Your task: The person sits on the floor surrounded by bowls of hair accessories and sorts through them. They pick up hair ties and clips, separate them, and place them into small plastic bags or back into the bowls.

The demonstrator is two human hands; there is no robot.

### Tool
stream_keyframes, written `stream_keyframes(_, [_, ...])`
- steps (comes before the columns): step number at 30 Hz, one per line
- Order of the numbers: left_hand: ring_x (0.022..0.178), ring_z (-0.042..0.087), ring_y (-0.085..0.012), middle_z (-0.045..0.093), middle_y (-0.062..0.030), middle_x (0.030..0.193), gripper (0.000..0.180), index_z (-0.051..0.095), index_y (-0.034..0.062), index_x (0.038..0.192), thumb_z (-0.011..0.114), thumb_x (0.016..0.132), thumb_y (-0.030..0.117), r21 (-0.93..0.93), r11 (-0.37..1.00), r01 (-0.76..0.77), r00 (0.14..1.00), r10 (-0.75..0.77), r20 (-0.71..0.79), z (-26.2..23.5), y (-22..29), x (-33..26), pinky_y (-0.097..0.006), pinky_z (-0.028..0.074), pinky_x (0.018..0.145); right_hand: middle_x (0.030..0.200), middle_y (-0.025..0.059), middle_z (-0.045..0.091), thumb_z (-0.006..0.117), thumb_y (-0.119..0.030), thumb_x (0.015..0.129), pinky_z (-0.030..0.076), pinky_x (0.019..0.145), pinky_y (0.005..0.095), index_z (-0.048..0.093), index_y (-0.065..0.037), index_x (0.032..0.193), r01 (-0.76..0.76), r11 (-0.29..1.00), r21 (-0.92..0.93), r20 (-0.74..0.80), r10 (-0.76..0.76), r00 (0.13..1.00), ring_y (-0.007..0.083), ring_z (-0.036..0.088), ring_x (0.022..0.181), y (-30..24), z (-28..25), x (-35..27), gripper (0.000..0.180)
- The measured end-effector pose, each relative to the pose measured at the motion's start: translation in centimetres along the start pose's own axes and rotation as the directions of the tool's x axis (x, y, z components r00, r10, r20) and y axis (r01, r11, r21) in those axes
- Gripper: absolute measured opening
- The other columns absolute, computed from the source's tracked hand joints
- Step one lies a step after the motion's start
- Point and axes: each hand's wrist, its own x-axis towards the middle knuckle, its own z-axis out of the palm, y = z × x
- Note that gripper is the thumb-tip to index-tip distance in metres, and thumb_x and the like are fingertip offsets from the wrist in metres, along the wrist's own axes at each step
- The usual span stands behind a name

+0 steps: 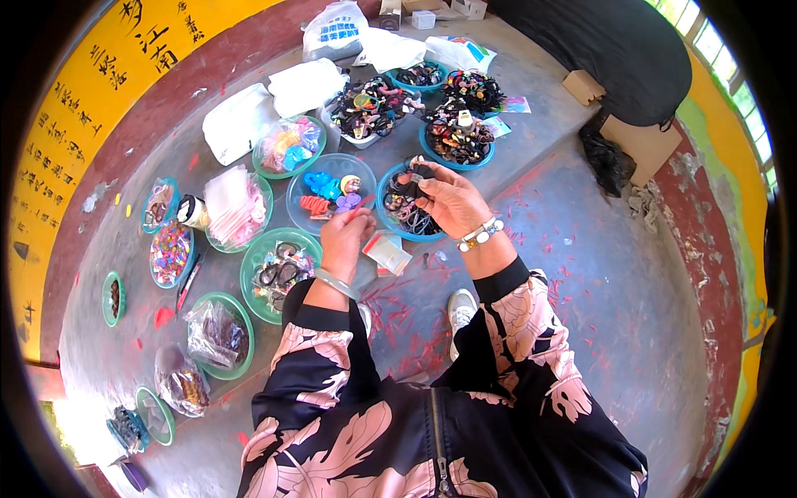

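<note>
My right hand [452, 202] pinches a small dark bundle [422, 172], which looks like a black hair tie, above a blue bowl [381, 199] of dark hair ties. My left hand [349, 238] is closed beside that bowl, with a thin red bit [360, 204] at its fingertips; the fingers hide the rest of it. A small clear zip bag [388, 256] with a red strip is just right of my left hand; whether the hand touches it I cannot tell. Ahead, a clear bowl [293, 184] contains blue, orange and purple hair scrunchies.
Piles of hair ties [365, 108] fill tubs at the back. Left are a green bowl [246, 290] of hair ties, a bowl of colourful small pieces [170, 256] and bagged goods [217, 332]. White plastic bags [241, 120] lie behind. Red scraps [398, 319] litter the floor around my shoes.
</note>
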Motion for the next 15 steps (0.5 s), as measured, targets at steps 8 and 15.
stream_keyframes(8, [0.078,0.061,-0.0157,0.062,-0.0093,0.086,0.022,0.057,-0.0058,0.098,0.056,0.082,0.01,-0.023,1.0,0.019,1.0,-0.019,0.005,0.0,0.1,-0.1,-0.024,0.05,0.071,0.09,0.0056,0.062,0.052,-0.006,0.085,0.045,0.066,0.0248,0.056,-0.005,0.11,-0.016,0.972,-0.234,-0.057,0.002,0.998,0.0123,0.058,0.081,-0.2,-0.1,-0.4,0.026])
stream_keyframes(15, [0.062,0.056,-0.0096,0.06,-0.0057,0.073,0.017,0.06,-0.0067,0.089,0.057,0.078,0.005,-0.058,0.996,0.063,0.998,-0.062,0.026,0.7,0.7,-0.7,-0.02,0.045,0.058,0.081,0.0025,0.057,0.057,-0.003,0.084,0.046,0.065,0.0223,0.055,-0.002,0.102,0.157,0.752,-0.64,0.133,-0.093,0.987,0.0088,0.056,0.071,-0.7,0.5,-0.5,0.018])
